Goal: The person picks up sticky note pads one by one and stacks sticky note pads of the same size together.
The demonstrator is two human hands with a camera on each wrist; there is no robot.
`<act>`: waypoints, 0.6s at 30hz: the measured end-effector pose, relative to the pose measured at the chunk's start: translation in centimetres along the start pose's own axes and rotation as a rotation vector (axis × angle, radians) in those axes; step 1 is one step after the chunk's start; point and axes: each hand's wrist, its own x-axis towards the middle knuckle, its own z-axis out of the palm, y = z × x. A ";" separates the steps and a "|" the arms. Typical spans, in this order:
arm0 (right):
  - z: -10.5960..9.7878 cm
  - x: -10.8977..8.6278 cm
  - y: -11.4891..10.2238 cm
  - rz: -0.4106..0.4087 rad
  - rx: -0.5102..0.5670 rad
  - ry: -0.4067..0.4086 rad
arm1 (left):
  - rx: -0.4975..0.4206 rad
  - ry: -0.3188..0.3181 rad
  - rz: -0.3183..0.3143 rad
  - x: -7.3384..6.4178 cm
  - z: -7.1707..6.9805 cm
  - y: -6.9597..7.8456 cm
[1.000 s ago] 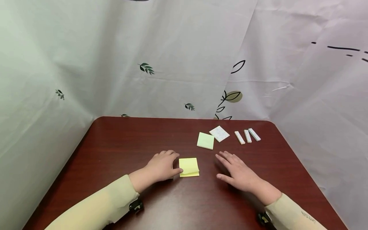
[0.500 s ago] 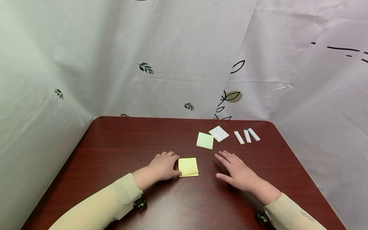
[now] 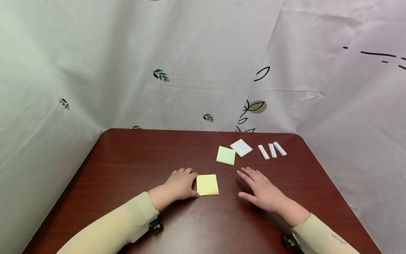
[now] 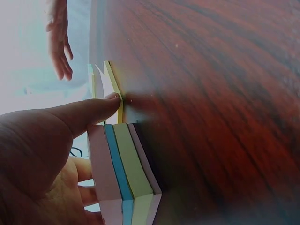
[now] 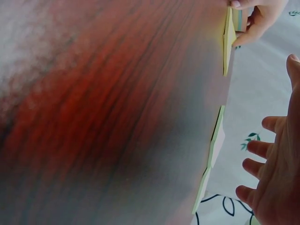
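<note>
The red-brown worktop (image 3: 136, 155), rounded at its far corners, carries a yellow pad (image 3: 207, 184) near its middle, a multicoloured block (image 4: 123, 173) just left of that, and, far right of centre, a pale green pad (image 3: 226, 155), a white pad (image 3: 241, 147) and three white sticks (image 3: 272, 150).

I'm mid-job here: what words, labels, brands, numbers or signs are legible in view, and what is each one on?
No readable text in any view.
Right sleeve: a small dark marking, too small to read.
White pad: faint marks, too faint to make out.
Yellow pad and coloured stack: no lettering seen.
Backdrop: printed leaves and black strokes, no words.
</note>
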 end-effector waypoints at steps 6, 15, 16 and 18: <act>0.0 0.0 0.1 0.010 0.006 -0.004 | 0.014 0.003 -0.006 0.0 -0.2 0.2; 0.0 -0.2 0.3 0.018 0.012 0.009 | 0.090 0.011 -0.003 0.2 -0.3 0.5; 0.0 -0.3 0.3 0.018 0.014 0.011 | 0.100 0.011 -0.002 0.3 -0.3 0.5; 0.0 -0.3 0.4 0.017 0.019 0.012 | 0.111 0.012 0.000 0.4 -0.3 0.6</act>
